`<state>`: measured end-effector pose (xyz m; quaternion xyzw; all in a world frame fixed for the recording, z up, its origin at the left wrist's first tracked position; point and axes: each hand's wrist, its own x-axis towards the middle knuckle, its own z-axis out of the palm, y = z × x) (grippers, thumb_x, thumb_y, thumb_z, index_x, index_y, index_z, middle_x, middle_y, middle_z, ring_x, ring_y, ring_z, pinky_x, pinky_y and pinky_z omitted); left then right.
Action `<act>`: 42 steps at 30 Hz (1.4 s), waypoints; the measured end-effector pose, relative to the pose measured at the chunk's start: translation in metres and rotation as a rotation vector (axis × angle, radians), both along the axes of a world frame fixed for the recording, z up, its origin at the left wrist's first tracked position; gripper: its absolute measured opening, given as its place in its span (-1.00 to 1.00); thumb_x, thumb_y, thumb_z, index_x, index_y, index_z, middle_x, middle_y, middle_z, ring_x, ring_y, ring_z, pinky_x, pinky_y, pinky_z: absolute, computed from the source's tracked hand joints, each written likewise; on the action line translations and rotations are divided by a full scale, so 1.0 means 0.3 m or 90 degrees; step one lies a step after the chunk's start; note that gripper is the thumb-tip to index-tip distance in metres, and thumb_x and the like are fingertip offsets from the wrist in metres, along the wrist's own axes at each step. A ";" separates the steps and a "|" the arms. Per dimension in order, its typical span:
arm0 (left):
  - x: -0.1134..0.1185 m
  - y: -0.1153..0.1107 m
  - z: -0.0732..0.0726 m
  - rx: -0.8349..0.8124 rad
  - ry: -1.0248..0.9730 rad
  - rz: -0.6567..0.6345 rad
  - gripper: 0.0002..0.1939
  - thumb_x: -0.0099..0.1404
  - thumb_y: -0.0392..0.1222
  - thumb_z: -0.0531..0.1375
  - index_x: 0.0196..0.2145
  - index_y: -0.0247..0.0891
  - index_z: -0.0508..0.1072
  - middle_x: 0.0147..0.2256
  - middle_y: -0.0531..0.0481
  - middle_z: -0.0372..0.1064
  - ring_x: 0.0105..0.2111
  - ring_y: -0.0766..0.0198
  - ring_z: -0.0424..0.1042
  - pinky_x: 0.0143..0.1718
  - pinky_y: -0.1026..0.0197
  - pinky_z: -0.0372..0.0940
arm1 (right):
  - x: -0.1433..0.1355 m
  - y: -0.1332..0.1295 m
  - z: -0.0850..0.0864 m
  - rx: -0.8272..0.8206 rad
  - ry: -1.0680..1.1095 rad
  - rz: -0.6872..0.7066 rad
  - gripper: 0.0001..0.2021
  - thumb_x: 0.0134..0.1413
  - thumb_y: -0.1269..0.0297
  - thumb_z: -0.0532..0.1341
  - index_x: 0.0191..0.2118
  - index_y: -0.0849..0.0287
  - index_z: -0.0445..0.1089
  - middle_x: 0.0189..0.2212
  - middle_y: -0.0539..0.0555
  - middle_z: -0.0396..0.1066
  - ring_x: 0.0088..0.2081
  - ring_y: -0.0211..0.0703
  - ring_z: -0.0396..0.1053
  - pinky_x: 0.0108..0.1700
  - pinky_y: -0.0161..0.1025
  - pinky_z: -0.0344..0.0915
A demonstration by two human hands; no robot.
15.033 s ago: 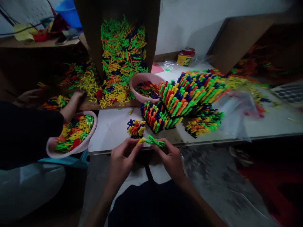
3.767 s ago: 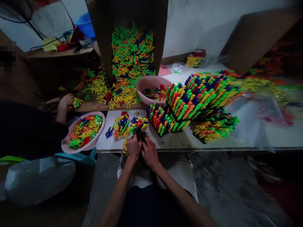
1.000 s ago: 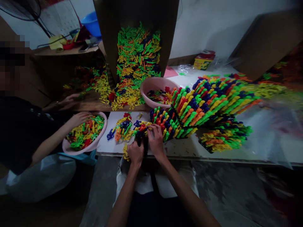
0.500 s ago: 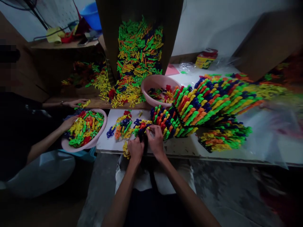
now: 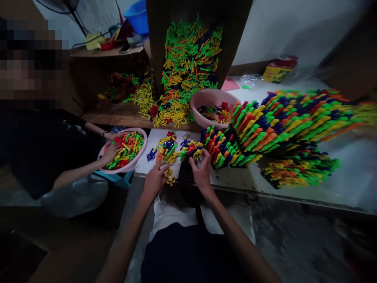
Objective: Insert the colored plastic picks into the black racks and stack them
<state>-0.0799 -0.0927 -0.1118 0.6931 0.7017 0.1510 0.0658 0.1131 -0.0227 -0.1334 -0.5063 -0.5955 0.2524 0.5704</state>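
My left hand is at the table's front edge, fingers stretched to a loose pile of small plastic figures in blue, orange, yellow and green. A cluster of yellow figures lies beside its fingertips. My right hand has thumb and fingers apart, beside a black perforated tray. Coloured figures stand in rows at the tray's far end, close to the right fingertips. I cannot make out any figure held in either hand.
Filled trays of figures are stacked on the right. A pink basin stands behind; an upright box spills more figures. On the left, a co-worker's hands are in another pink basin.
My left hand has drawn away from the tray, leftward to the loose pile. My right fingers have spread apart. The camera view has shifted left, and the co-worker's hands are now in the basin.
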 end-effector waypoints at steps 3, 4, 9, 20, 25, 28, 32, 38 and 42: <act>-0.065 0.061 -0.004 -0.043 0.064 -0.177 -0.45 0.17 -0.53 0.12 0.07 -0.11 0.43 0.24 -0.11 0.24 0.18 0.16 0.29 0.13 0.11 0.29 | 0.017 -0.073 0.004 0.013 0.010 0.032 -0.48 0.23 0.22 0.15 0.26 0.11 0.03 0.25 0.25 0.08 0.25 -0.05 0.15 0.16 0.00 0.32; -0.075 0.086 -0.002 -0.049 0.081 -0.219 -0.48 0.19 -0.51 0.12 0.05 -0.12 0.43 0.24 -0.12 0.24 0.19 0.15 0.28 0.15 0.09 0.27 | 0.026 -0.098 0.000 0.015 -0.005 0.034 -0.50 0.23 0.24 0.14 0.25 0.10 0.06 0.23 0.25 0.11 0.24 -0.04 0.15 0.16 0.01 0.32; -0.122 0.148 0.044 -0.125 0.121 -0.397 -0.64 0.22 -0.45 0.14 -0.08 -0.14 0.47 0.04 -0.15 0.42 0.06 0.17 0.40 0.14 0.13 0.25 | 0.093 -0.160 -0.067 -0.009 -0.177 0.087 -0.72 0.24 0.34 0.11 0.04 0.12 0.34 0.04 0.19 0.34 0.13 0.00 0.24 0.19 0.11 0.25; 0.021 -0.004 0.062 -0.008 -0.417 0.029 -0.71 0.20 0.05 0.23 -0.23 -0.18 0.49 -0.31 -0.01 0.53 -0.38 0.22 0.53 -0.35 0.24 0.40 | 0.101 -0.219 -0.127 -0.037 -0.363 0.133 -0.55 0.26 0.22 0.17 0.24 0.10 0.27 0.20 0.25 0.22 0.20 0.09 0.21 0.22 0.10 0.24; 0.292 0.065 -0.012 0.047 -0.452 0.101 -0.75 0.22 0.00 0.22 -0.27 -0.21 0.54 -0.28 -0.01 0.56 -0.33 0.26 0.49 -0.25 0.25 0.34 | 0.077 -0.271 -0.146 -0.049 -0.395 0.156 -0.41 0.19 0.18 0.23 0.31 0.10 0.16 0.21 0.30 0.18 0.20 0.18 0.19 0.21 0.16 0.23; 0.356 0.103 -0.043 0.060 -0.324 0.134 -0.79 0.28 -0.03 0.20 -0.29 -0.19 0.56 -0.30 0.00 0.57 -0.30 0.23 0.48 -0.17 0.21 0.27 | 0.069 -0.288 -0.167 -0.057 -0.391 0.163 -0.38 0.11 0.27 0.25 0.29 0.19 0.18 0.21 0.35 0.17 0.21 0.23 0.16 0.21 0.20 0.22; 0.375 0.123 -0.065 0.042 -0.200 0.130 -0.79 0.30 -0.05 0.18 -0.25 -0.16 0.58 -0.26 -0.04 0.59 -0.23 0.17 0.49 -0.06 0.13 0.17 | 0.068 -0.289 -0.186 -0.079 -0.384 0.168 -0.45 0.03 0.31 0.27 0.18 0.27 0.29 0.16 0.39 0.23 0.19 0.27 0.17 0.19 0.23 0.23; 0.404 0.123 -0.080 0.050 -0.169 0.192 -0.75 0.30 -0.03 0.16 -0.24 -0.22 0.54 -0.27 -0.12 0.58 -0.22 0.10 0.50 -0.10 0.12 0.18 | 0.090 -0.275 -0.174 -0.077 -0.375 0.191 -0.58 0.00 0.39 0.27 0.04 0.28 0.39 0.16 0.35 0.26 0.18 0.22 0.19 0.22 0.17 0.24; 0.420 0.119 -0.067 0.045 -0.147 0.193 -0.76 0.30 -0.04 0.15 -0.24 -0.17 0.56 -0.28 -0.08 0.57 -0.23 0.12 0.47 -0.16 0.15 0.17 | 0.105 -0.270 -0.148 -0.062 -0.289 0.186 -0.62 0.05 0.45 0.20 0.04 0.23 0.39 0.07 0.27 0.36 0.13 0.12 0.27 0.19 0.10 0.29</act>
